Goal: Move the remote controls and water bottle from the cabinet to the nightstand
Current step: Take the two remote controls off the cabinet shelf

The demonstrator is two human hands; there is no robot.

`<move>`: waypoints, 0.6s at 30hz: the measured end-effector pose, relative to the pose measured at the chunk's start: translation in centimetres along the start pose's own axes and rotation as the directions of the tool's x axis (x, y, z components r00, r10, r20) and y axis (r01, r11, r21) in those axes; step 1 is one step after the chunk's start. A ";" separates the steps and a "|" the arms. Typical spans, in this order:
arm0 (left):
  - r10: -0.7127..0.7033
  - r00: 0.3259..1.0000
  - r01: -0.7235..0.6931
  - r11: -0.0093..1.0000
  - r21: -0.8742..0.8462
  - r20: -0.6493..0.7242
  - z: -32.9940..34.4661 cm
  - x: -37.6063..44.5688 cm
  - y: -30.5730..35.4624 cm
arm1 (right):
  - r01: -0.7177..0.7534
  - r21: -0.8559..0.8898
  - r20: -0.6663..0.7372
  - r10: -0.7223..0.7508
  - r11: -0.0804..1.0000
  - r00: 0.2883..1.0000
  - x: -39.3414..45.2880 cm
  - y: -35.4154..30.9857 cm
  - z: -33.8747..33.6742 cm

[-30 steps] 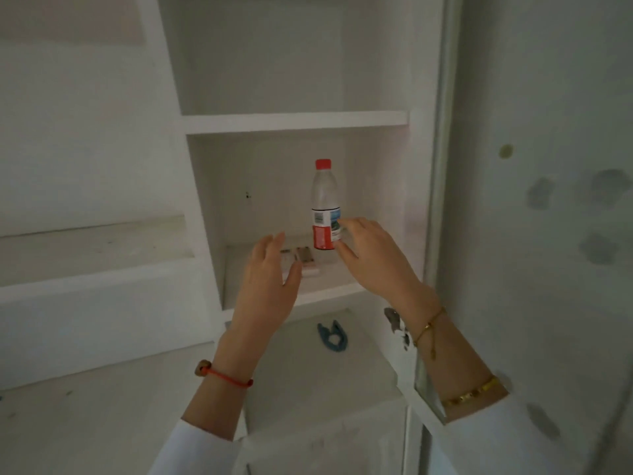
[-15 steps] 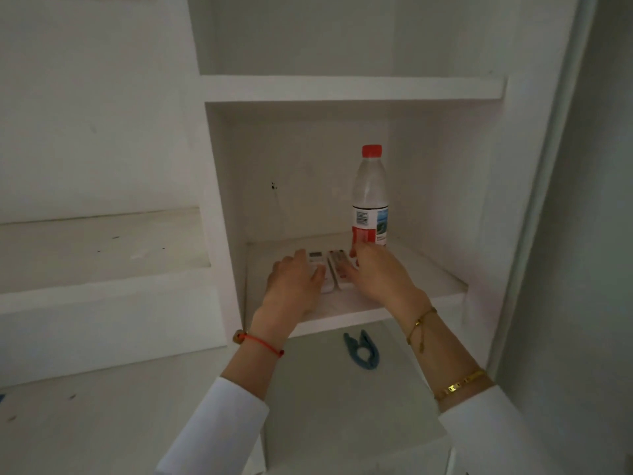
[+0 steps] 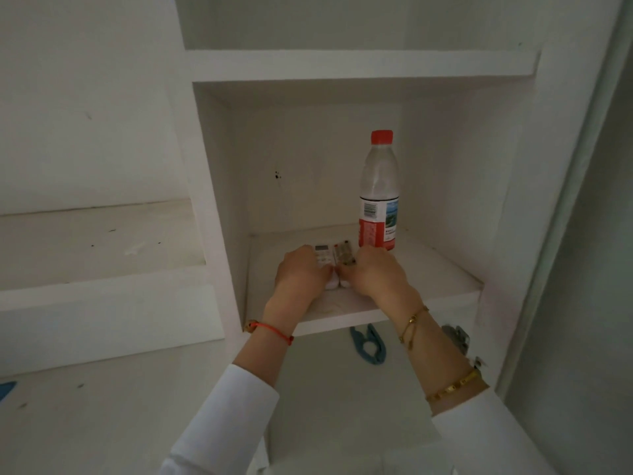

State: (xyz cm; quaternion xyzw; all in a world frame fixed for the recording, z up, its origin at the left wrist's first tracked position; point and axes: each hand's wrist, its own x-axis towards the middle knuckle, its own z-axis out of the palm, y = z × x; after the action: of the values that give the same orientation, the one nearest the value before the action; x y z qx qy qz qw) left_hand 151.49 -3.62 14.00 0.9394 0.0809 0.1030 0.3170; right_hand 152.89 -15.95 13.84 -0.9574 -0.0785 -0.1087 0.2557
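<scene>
Both hands now down on shelf (image 3: 445,282), reach finished. Left hand (image 3: 301,274) curls over left remote (image 3: 323,257), right hand (image 3: 375,274) over right remote (image 3: 343,253); whether either grip has closed, cannot tell. Bottle (image 3: 379,197) upright just behind, untouched. Lift-out likely next.

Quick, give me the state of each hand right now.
Left hand: closing on the left remote, which lies on the shelf.
Right hand: closing on the right remote; firm grip cannot be told.

remotes (image 3: 334,260) half under hands, fingers (image 3: 308,252) hidden
</scene>
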 end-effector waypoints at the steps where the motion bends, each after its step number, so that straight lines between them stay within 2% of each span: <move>1: -0.012 1.000 0.012 0.999 -0.030 -0.003 -0.1 -0.2 0.1 | -0.010 0.034 0.018 0.010 0.999 1.000 0.0 0.0 -0.1; 6: -0.072 0.997 0.069 0.977 -0.203 -0.008 -0.1 -0.9 -0.2 | -0.005 0.132 0.083 -0.006 0.991 0.997 0.1 0.6 -0.4; 10: -0.127 0.991 0.105 0.924 -0.368 -0.035 -0.1 -1.4 -0.6 | 0.000 0.229 0.069 -0.016 0.973 0.998 -0.2 1.0 -0.3; 15: -0.174 0.984 0.157 0.809 -0.567 0.024 -0.8 -2.7 -0.8 | 0.036 0.374 0.019 -0.046 0.927 0.999 -1.4 1.4 -0.6; 18: -0.177 0.984 0.157 0.733 -0.662 0.037 -1.5 -4.6 -0.8 | 0.011 0.498 0.055 -0.044 0.867 0.998 -2.6 1.5 -1.3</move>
State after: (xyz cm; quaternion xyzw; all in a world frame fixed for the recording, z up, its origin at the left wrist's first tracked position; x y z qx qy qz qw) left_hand 146.60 -3.18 14.01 0.7535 0.1275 0.1092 0.6357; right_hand 150.52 -18.15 13.57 -0.8611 -0.1257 -0.0578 0.4892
